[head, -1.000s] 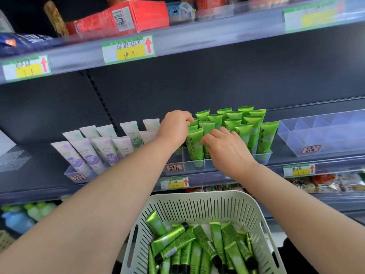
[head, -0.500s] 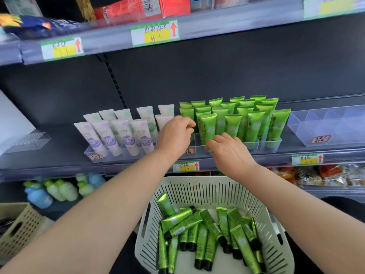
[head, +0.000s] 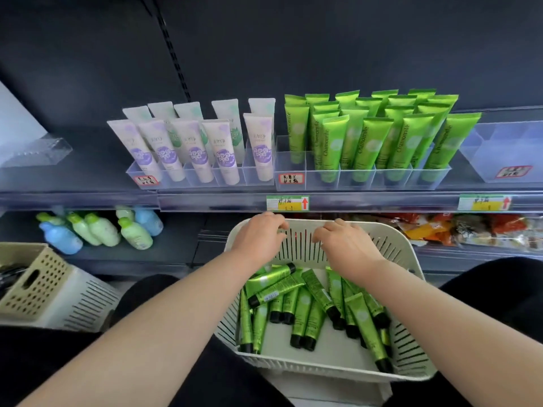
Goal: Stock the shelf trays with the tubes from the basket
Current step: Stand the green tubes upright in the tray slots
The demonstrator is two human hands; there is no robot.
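Both forearms bare, reaching fwd side by side, palms down. Left hand w/ fingers curled loosely inward, tips pointing toward the right hand, nothing visible between them. Right hand flatter, fingers bent at the knuckles, tips aimed left and slightly down, thumb tucked under; nothing gripped. Fingertips of the two hands near, not touching.
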